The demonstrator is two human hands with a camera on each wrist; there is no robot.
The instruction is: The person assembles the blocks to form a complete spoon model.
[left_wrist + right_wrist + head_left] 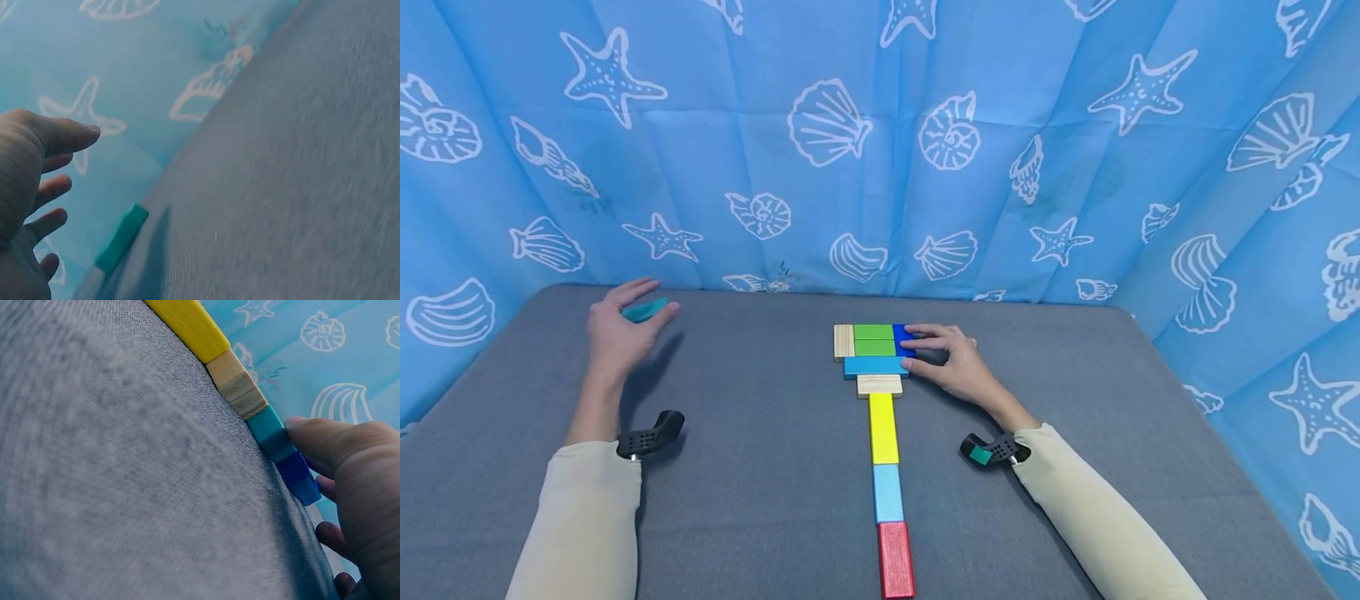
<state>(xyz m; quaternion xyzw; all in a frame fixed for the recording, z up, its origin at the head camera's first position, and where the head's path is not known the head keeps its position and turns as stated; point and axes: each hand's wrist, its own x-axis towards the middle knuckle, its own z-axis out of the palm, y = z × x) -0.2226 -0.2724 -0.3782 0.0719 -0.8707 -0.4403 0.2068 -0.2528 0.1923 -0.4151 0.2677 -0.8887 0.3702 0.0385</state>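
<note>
At the far left of the table, my left hand (pixel 621 327) is spread around a teal block (pixel 645 310), thumb and fingers apart. The left wrist view shows this teal block (pixel 122 240) separate from the fingers. My right hand (pixel 951 358) rests against the right end of a block arrangement. Its thumb touches the end of a blue block (pixel 872 367), and its fingertips are on a dark blue block (pixel 901 333), partly covered. Left of that lie two green blocks (pixel 872 332) and a plain wooden block (pixel 843 342).
Below the blue block, a column runs toward me: a short wooden block (pixel 880 384), a yellow block (pixel 883 427), a light blue block (pixel 888 492) and a red block (pixel 896 560). A blue shell-print curtain (pixel 880 200) hangs behind the grey table (pixel 760 467).
</note>
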